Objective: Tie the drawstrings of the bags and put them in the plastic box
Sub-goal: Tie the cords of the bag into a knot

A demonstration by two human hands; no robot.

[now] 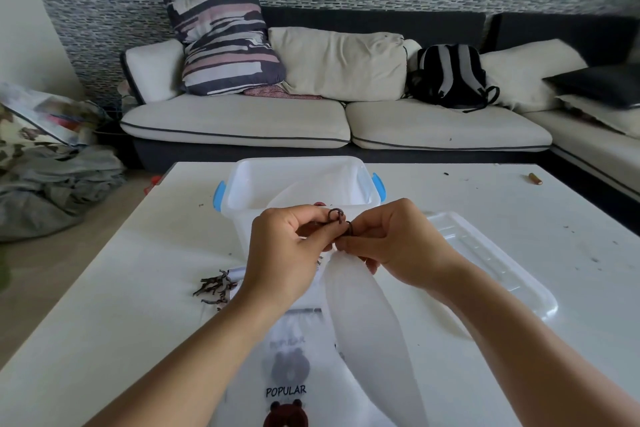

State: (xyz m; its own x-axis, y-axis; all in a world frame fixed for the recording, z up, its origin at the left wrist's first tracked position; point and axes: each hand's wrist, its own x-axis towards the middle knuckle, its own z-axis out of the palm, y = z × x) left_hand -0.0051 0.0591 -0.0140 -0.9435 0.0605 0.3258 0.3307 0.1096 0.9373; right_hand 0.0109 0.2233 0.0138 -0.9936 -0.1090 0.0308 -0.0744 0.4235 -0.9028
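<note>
Pinching drawstring (337, 218), bag (360, 319) hanging lengthwise toward viewer

Home living room, sofa (311, 121), cushions (225, 42)

"POPULAR" above a bear on the flat bag (298, 374)

**White table, loaded**

Bore a clear plastic box (242, 218) with blue latches, its lid (491, 263) flat just beside, frosted drawstring bags (291, 350) printed with bears, loose dark cords (214, 288), a small brown stick (535, 178); white table (121, 288).
</note>
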